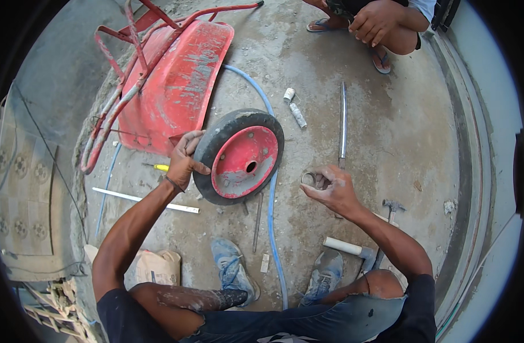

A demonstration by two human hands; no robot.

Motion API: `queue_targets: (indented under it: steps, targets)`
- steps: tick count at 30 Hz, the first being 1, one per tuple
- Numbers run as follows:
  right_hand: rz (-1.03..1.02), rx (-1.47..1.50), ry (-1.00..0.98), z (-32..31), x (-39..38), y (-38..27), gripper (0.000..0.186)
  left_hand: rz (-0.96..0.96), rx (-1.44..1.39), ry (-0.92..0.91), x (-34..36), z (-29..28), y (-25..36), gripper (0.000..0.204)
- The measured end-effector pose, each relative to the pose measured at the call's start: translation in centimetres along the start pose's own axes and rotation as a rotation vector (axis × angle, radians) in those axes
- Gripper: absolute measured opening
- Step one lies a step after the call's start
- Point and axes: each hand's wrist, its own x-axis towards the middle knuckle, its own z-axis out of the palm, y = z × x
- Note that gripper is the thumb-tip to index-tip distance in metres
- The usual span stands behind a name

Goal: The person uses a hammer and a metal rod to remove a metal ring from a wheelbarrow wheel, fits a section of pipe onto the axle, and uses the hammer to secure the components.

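With the fingers of our left hand (pixel 185 161), we clasp the tyre edge of a red-rimmed wheel (pixel 232 162), which stands tilted just to their right; with our right hand (pixel 335 191), thumb and curled fingers, we pinch a small grey ring (pixel 310 176). Between our two hands, a blue hose (pixel 272 211) passes under the wheel. Just beyond our right fingers we see a shiny metal tube (pixel 343 126); beyond our left ones, an upturned red wheelbarrow (pixel 179 86). Well apart, past the tube, a co-worker's hands (pixel 377 23) hang together.
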Motion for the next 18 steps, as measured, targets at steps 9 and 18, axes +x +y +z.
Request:
queue_targets:
  steps: [9, 18]
  targets:
    - [0.557, 0.381, 0.115, -9.0, 3.5, -6.3, 0.034, 0.22, 0.081, -0.249, -6.3, 0.8, -4.0, 0.059]
    - [0.614, 0.404, -0.119, 2.6, 6.8, -4.2, 0.037, 0.752, 0.5, -0.485, -11.0, 0.5, -8.6, 0.037]
